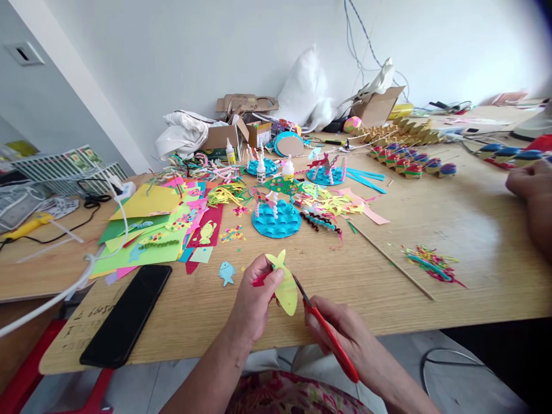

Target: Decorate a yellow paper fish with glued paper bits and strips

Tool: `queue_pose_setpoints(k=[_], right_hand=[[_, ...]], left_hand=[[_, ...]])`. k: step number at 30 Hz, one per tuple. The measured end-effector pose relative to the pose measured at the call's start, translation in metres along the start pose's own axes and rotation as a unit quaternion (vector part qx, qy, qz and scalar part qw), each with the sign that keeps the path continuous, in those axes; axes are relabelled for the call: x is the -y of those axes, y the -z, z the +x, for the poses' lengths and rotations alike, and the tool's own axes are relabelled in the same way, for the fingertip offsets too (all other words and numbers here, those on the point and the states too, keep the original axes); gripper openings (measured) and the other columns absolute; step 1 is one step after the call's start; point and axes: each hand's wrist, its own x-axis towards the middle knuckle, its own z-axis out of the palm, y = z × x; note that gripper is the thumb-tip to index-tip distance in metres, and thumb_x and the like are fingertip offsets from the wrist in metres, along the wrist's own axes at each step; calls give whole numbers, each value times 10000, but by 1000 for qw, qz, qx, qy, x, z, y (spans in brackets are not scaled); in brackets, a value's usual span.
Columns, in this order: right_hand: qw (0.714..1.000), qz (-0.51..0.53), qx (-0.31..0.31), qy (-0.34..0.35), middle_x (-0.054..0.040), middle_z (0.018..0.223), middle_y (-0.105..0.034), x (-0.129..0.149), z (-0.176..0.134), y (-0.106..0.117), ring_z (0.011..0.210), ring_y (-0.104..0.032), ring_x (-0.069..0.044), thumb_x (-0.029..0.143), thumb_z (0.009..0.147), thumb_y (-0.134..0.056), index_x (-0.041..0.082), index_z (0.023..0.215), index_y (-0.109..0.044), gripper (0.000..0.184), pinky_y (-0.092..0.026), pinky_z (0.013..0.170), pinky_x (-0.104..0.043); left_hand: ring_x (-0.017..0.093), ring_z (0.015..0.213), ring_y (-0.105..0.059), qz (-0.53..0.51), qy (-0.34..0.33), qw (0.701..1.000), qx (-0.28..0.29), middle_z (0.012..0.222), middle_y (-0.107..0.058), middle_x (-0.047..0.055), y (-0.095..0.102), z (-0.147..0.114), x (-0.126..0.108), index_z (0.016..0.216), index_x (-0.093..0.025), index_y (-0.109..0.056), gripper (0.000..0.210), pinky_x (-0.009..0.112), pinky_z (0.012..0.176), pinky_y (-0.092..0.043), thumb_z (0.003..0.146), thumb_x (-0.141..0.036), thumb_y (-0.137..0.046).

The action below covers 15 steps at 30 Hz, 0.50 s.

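Pinched in my left hand [254, 296] is a yellow-green paper fish [286, 290], its tail pointing up. A bit of red paper [260, 279] shows behind the thumb of that hand. My right hand [338, 328] grips red-handled scissors [332, 339], whose blade tips lie at the right edge of the fish. A small blue paper fish [226, 273] lies on the table left of my hands. Just beyond them stands a blue round base [276, 221] with twisted pink and white posts on it.
A black phone [127, 316] lies at the front left beside stacked coloured paper [146, 204]. To the right are a thin wooden stick [390, 261] and a pile of coloured scraps [433, 264]. Another person's hand [532, 187] rests at the right edge. Glue bottles [288, 168] stand farther back.
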Motion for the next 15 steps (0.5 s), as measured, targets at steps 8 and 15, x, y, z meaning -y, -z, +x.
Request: queue_pose_setpoints(k=[8,15], right_hand=[[1000,-6,-3,-8,50,535,-382,-1,2,0,518,-355,-94,440,875,-315,194,599,-355,371,-261,486,-226],[1000,17,-3,-10,57,508,-379,-6,1,-2,491,-351,-85,445,868,-332,193,596,-352,371,-255,460,-215]], left_hand=[[75,573,-335,64,-45,997,19,637,-403,-41,2,-2,4,718,-158,-480,142,189,536,-290,746,-284,-538],[74,557,-319,63,-41,997,27,614,-384,-51,0,-2,4,701,-167,-456,137,185,522,-281,749,-278,-522]])
